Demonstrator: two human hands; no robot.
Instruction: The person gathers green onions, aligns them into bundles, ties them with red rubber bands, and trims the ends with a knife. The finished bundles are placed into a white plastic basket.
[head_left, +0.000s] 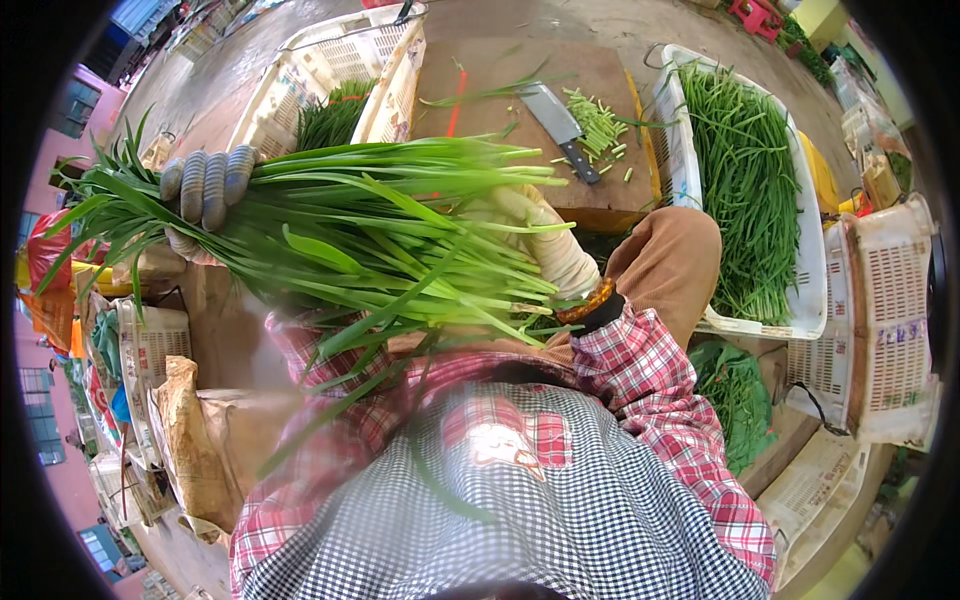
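A large bunch of garlic chives (390, 217) lies crosswise in front of my chest, leaf tips to the left and pale stem ends to the right. My left hand (206, 187), in a grey-blue work glove, is closed around the leafy end. At the stem end is my right hand (559, 244) in a cream glove; the stems cover its fingers, so its grip is hidden. Several loose blades droop below the bunch over my checked apron (480, 495). Beyond the bunch, a cleaver (551, 112) with a black handle rests on a wooden board (480, 97) beside cut stem ends (596, 124).
A white plastic crate (806, 300) of loose chives stands at the right. Another white crate (390, 82), at the upper left, holds tied chives (337, 116). A red strip (456, 105) lies on the board. Stacked crates (892, 322) stand far right, above a green bag (731, 405).
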